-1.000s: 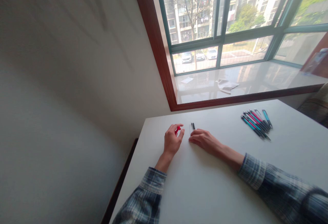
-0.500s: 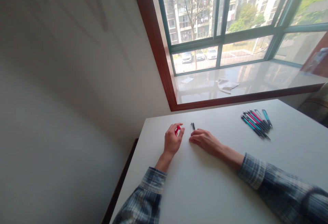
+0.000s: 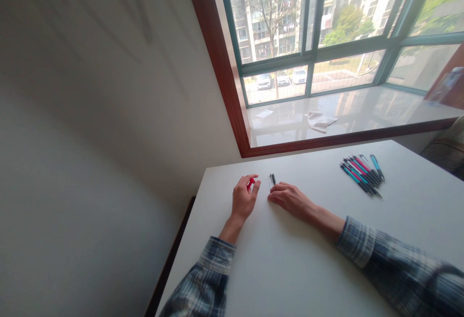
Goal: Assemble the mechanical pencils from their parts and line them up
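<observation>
My left hand (image 3: 245, 196) rests near the table's far left corner, its fingers curled around a small red object (image 3: 251, 183). Fingers and palm cover much of that object, so its kind does not show. A short gap to the right, my right hand (image 3: 286, 196) lies palm down with its fingers together over slim dark pens. Only the far ends of those pens (image 3: 273, 179) stick out past the fingers, one black and one partly clear. The rest of them is hidden beneath the hand. Both hands stay apart from each other.
A bunch of pens (image 3: 360, 174) in teal, pink and black lies at the right of the white table (image 3: 290, 268). Behind the table, a crumpled cloth (image 3: 321, 121) and a paper (image 3: 264, 113) lie on the window sill. A wall (image 3: 108, 162) rises on the left.
Both hands hold nearly the same place. The view shifts very slightly, and the left thumb edges a little inward toward the red object.
</observation>
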A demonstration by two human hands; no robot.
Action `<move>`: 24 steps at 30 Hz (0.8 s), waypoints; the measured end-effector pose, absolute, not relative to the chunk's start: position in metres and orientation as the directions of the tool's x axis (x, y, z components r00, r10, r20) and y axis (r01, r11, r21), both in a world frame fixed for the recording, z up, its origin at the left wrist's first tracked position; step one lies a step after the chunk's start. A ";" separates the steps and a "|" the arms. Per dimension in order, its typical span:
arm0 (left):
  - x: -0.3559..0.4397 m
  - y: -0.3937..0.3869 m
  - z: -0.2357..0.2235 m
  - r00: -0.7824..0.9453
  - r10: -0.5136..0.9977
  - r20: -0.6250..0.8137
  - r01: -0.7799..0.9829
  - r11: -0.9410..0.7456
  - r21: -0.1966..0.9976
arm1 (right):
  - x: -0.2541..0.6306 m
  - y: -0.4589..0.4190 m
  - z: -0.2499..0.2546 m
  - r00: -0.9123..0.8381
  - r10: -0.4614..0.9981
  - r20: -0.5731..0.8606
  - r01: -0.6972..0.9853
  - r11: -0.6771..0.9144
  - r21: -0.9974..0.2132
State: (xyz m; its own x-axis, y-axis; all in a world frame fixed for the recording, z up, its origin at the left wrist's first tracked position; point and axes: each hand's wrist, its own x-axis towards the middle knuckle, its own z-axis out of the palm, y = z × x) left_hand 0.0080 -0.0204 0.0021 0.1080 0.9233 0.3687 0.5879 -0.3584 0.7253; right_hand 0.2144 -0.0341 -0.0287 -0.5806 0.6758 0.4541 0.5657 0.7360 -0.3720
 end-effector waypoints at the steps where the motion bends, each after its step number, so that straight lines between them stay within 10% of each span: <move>1: 0.008 -0.020 0.002 0.109 0.924 0.368 0.588 -0.358 0.726 | 0.214 -0.034 -0.028 -0.582 0.677 0.450 0.567 0.735 -0.372; 24: 0.008 -0.020 0.002 0.107 0.925 0.365 0.554 -0.360 0.751 | 0.217 -0.038 -0.033 -0.529 0.655 0.539 0.531 0.751 -0.391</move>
